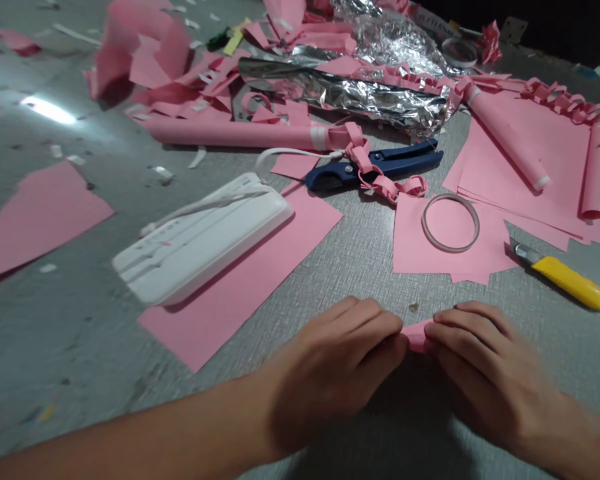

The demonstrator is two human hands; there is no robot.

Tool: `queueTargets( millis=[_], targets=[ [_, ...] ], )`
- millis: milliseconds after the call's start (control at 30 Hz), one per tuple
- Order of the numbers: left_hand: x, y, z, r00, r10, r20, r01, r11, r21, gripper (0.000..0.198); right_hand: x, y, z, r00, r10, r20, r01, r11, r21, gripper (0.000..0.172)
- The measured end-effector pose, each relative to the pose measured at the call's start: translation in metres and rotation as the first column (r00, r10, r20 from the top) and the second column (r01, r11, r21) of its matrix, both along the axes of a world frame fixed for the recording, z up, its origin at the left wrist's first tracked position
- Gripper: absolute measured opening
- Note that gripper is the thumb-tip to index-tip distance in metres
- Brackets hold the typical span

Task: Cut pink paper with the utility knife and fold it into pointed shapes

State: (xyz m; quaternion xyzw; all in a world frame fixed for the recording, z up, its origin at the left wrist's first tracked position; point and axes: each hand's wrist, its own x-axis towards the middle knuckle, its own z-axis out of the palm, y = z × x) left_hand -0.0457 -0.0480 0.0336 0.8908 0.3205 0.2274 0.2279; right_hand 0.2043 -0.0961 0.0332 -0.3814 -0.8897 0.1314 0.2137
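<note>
Between my two hands is a small strip of pink paper point(416, 337), mostly covered by the fingers. My left hand point(343, 353) pinches its left end, and my right hand point(490, 360) grips its right end. Just beyond the hands lies a pink sheet point(407, 250) with a thin ring of tape point(425, 233) on it. A yellow box cutter point(573, 281), its blade pointing left, rests to the right of that sheet. Farther back, a pink paper chain point(383, 189) lies against dark blue-handled pliers or cutters point(405, 165).
A white device with a cable point(205, 237) stands on a pink sheet point(260, 287) at left. Rolled pink tubes point(230, 133), crumpled foil point(380, 100), stacked pink sheets point(535, 160) and scraps cover the far side. Another pink piece point(40, 213) lies at far left.
</note>
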Motion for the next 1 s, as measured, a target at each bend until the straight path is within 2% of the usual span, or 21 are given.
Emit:
queueTargets(
  millis=[67, 200, 267, 400, 500, 600, 767, 900, 1000],
  targets=[
    [-0.001, 0.002, 0.001, 0.999, -0.010, -0.032, 0.012, 0.999, 0.041, 0.054, 0.000, 0.001, 0.002, 1.000, 0.007, 0.005, -0.007, 1.000, -0.011, 0.026],
    [-0.005, 0.010, -0.001, 0.997, -0.039, -0.069, 0.054, 0.973, 0.223, 0.052, -0.003, 0.005, 0.010, 0.998, 0.049, -0.030, -0.050, 0.998, -0.026, 0.021],
    [-0.007, 0.013, -0.003, 0.997, -0.016, -0.077, 0.034, 0.969, 0.243, 0.048, -0.006, 0.006, 0.013, 0.994, 0.097, -0.044, -0.097, 0.995, 0.004, 0.023],
    [-0.008, 0.012, -0.005, 0.994, 0.031, -0.103, -0.012, 0.982, 0.187, 0.037, -0.009, 0.008, 0.015, 0.979, 0.200, -0.043, -0.197, 0.978, 0.073, 0.027],
    [-0.008, 0.007, -0.004, 0.990, 0.086, -0.108, -0.064, 0.979, 0.194, 0.032, -0.010, 0.006, 0.012, 0.975, 0.219, -0.034, -0.216, 0.974, 0.075, 0.019],
    [-0.009, 0.003, -0.002, 0.992, 0.084, -0.092, -0.068, 0.984, 0.166, 0.010, -0.010, 0.004, 0.008, 0.974, 0.220, -0.049, -0.217, 0.974, 0.062, 0.019],
    [-0.009, 0.002, -0.003, 1.000, 0.010, 0.015, -0.011, 1.000, 0.028, 0.014, -0.014, 0.006, 0.012, 0.956, 0.285, -0.076, -0.281, 0.958, 0.052, 0.024],
    [-0.007, 0.005, -0.006, 0.986, -0.052, 0.159, 0.068, 0.993, -0.101, 0.019, -0.012, 0.008, 0.016, 0.968, 0.200, -0.155, -0.196, 0.980, 0.041, 0.028],
    [-0.007, 0.007, -0.005, 0.965, -0.093, 0.245, 0.136, 0.977, -0.165, 0.020, -0.009, 0.008, 0.013, 0.973, 0.185, -0.139, -0.176, 0.982, 0.070, 0.032]
  ],
)
